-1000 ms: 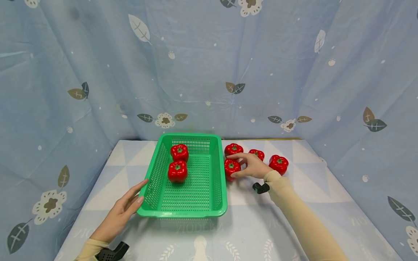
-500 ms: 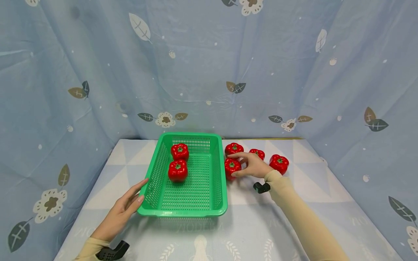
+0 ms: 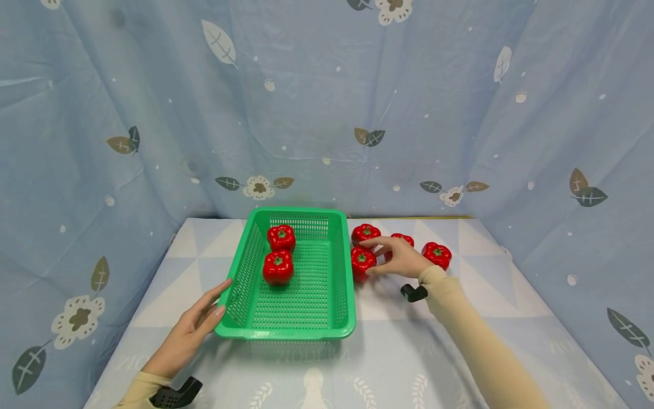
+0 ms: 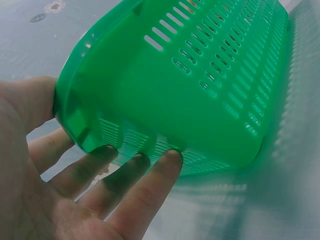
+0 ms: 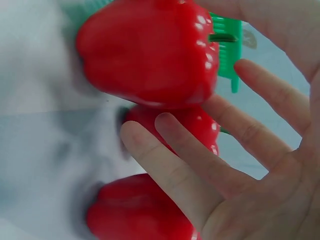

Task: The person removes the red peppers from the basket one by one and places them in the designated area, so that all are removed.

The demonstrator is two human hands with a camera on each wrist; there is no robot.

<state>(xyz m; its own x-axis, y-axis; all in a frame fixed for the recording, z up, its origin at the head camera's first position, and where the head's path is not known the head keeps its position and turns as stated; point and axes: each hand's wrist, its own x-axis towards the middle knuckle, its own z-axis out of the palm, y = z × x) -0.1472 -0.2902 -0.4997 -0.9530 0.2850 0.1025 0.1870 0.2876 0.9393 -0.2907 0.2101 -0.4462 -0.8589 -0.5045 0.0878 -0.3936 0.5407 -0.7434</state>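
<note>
My left hand [image 3: 179, 341] holds the near left corner of a green perforated plastic basket [image 3: 301, 334]. In the left wrist view, the thumb lies at the rim and the fingers [image 4: 150, 195] bear on the outer wall. Two red bell peppers, a rear one [image 3: 281, 237] and a nearer one [image 3: 278, 268], stand inside the basket. Just right of the basket, my right hand [image 3: 401, 258] is at another red bell pepper [image 3: 361, 264], thumb and index finger beside it. In the right wrist view its fingers [image 5: 185, 175] are spread and fairly straight; whether they touch that pepper, I cannot tell.
Behind the right hand stand a bell pepper [image 3: 365, 233] close to the basket and a partly hidden one [image 3: 407, 240]. Farther right is another bell pepper [image 3: 436, 255], near the right wrist. A patterned cloth covers the table [image 3: 388, 346]; a blue floral curtain [image 3: 317, 102] encloses the back and sides.
My right hand has shifted slightly right and a gap shows between its fingertips and the near bell pepper, which has barely moved. The left hand and basket look unchanged.
</note>
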